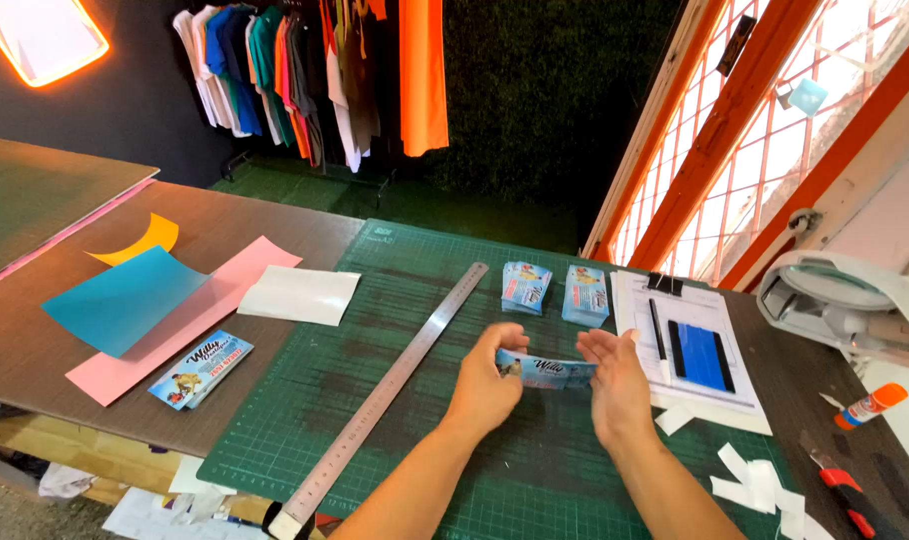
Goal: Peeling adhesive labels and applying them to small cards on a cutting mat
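Both my hands hold a small stack of light-blue printed cards (547, 373) just above the green cutting mat (425, 330). My left hand (487, 385) grips the stack's left end, fingers curled over it. My right hand (613, 380) presses flat against its right end. Two more stacks of the same cards (526, 287) (586, 294) stand on the mat just beyond my hands. A long steel ruler (390, 390) lies diagonally on the mat to my left.
A clipboard with white paper, a pen and a blue squeegee (702, 356) lies to the right. Paper scraps (760, 485), a utility knife (845, 490) and a glue stick (870, 405) are at right. Blue, pink and white sheets (125, 300) and flyers (200, 370) rest at left.
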